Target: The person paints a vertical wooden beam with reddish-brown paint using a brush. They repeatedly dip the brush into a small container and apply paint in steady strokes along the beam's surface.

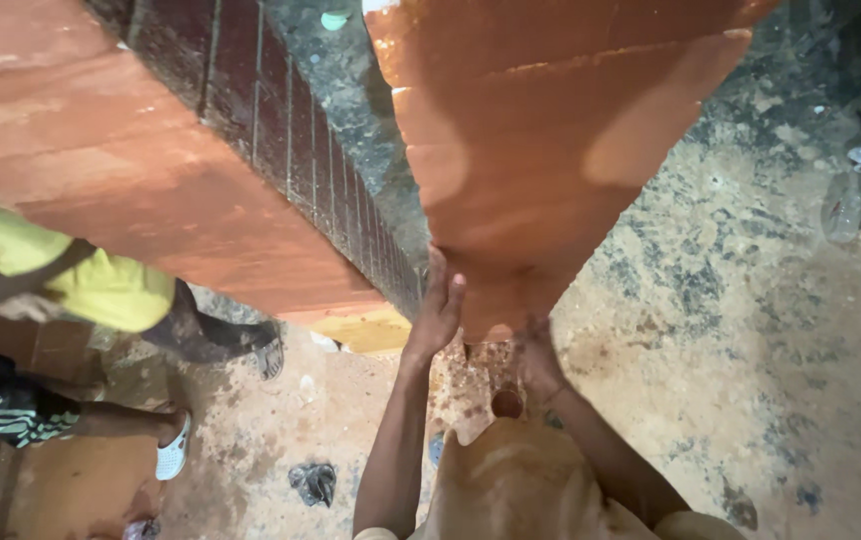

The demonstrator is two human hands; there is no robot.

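Fingers (448,290) of both hands, left hand (435,318) and right hand (541,362), grasp the reddish-brown board (541,150).

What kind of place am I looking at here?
Probably a woodworking or timber workshop. Both hands, left hand and right hand, hold up a reddish wooden plank beside a stack of boards, over a rough, dusty stone floor where another person stands.
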